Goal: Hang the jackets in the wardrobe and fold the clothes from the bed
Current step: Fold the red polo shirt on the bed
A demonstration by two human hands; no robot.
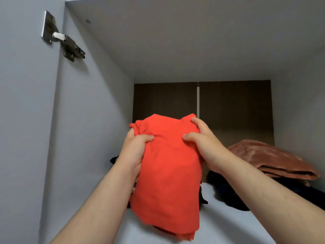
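A folded red garment (168, 173) is held up at the mouth of a high wardrobe compartment, above its white shelf (228, 226). My left hand (135, 148) grips the garment's left edge, thumb pressed on the front and fingers behind. On the right edge, my right hand (202, 141) grips it the same way. The lower end of the garment hangs over the shelf's front. Black clothing (203, 198) peeks out from behind it.
A folded rust-brown cloth (274, 159) lies on dark clothes (226, 192) at the right of the shelf. The compartment has a brown back panel (235, 110), white side walls and a white top. A metal door hinge (68, 44) sits on the left wall.
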